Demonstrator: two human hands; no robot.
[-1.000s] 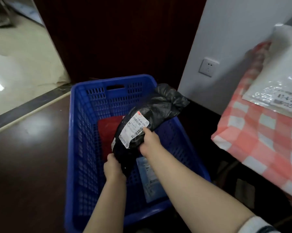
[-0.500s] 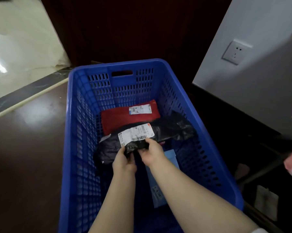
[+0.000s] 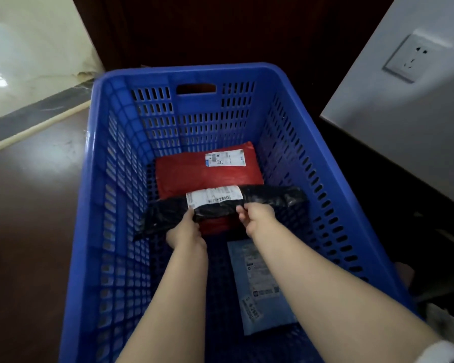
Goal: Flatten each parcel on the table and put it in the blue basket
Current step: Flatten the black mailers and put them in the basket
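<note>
Your left hand (image 3: 186, 230) and right hand (image 3: 257, 218) pinch near edge of black parcel (image 3: 270, 197), which lies across red parcel (image 3: 207, 176) inside blue basket (image 3: 194, 72); grey-blue parcel (image 3: 262, 286) near right.

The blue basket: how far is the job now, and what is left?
Done: a red parcel and a blue-grey parcel lie flat in the blue basket. In hand: the black parcel lies across the red one, with the left hand and right hand holding its near edge. Left: to let it go. The table is out of view, so remaining parcels cannot be counted.
</note>
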